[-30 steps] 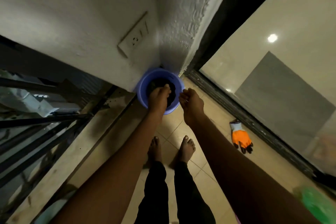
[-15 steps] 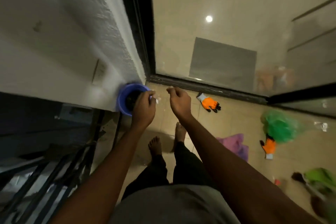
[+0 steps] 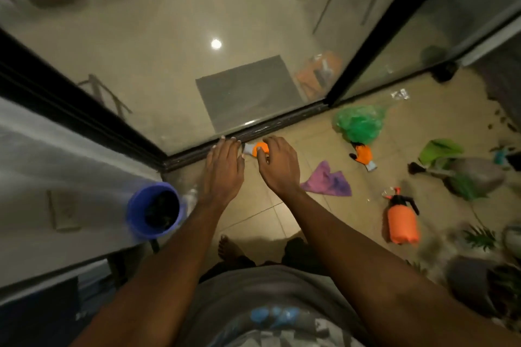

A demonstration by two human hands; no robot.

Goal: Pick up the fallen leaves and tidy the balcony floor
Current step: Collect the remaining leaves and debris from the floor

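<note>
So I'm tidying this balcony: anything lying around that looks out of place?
Yes. The orange sprayer lies tipped on the tiles; two orange gloves lie apart, one by the door track. A purple cloth and green bag are strewn nearby.

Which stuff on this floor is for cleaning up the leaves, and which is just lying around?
For the job, probably:
blue bucket with dark stuff inside
two orange gloves
green bag
bits by the far wall, maybe leaves

Just lying about:
purple cloth
orange spray bottle
plant pots
</note>
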